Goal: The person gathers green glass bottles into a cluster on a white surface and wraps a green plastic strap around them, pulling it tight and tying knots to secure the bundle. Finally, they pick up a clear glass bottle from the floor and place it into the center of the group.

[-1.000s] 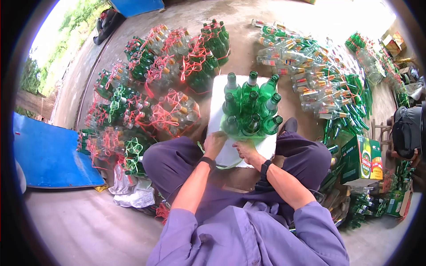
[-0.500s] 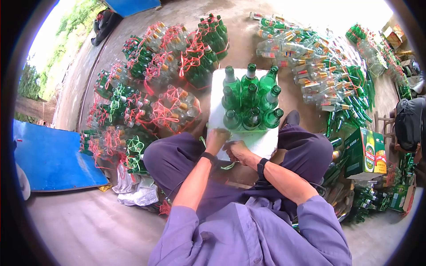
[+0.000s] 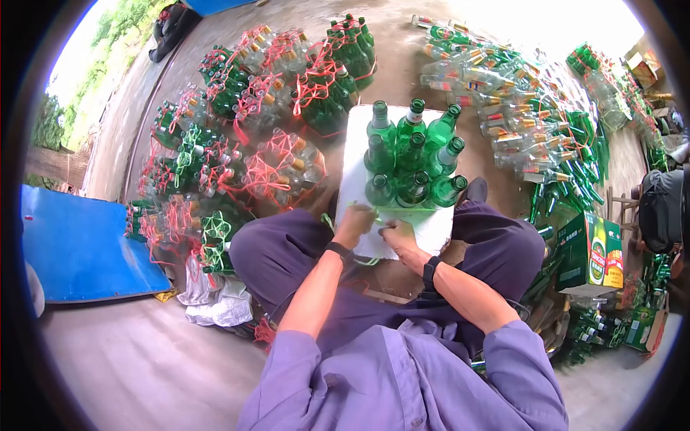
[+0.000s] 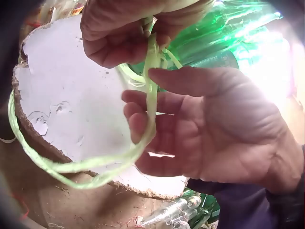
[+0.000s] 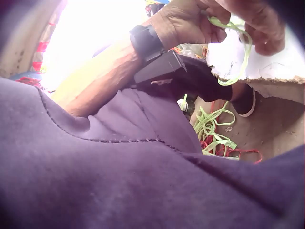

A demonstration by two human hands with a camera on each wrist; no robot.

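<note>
Several empty green glass bottles (image 3: 412, 156) stand upright, packed together on a white board (image 3: 352, 179) between the person's knees. Light green plastic strap runs along the near row. At the board's near edge, the left hand (image 3: 355, 224) pinches the green strap (image 4: 151, 62) between thumb and fingers. Close below it, the right hand (image 4: 205, 119) has its palm turned up and fingers loosely bent, the strap lying against fingers and thumb tip. In the left wrist view a doubled length of strap loops down past the board's chipped edge.
Bottle bundles tied with red strap (image 3: 284, 172) crowd the left. Loose bottles (image 3: 517, 129) lie in a long pile at the right, beyond a green beer carton (image 3: 582, 251). A blue panel (image 3: 86, 244) lies far left. Tangled strap (image 5: 214, 129) lies on the floor.
The right hand has moved slightly right and the hands, close together half a second ago, now stand a little apart at the board's near edge. The bottles keep their places on the board.
</note>
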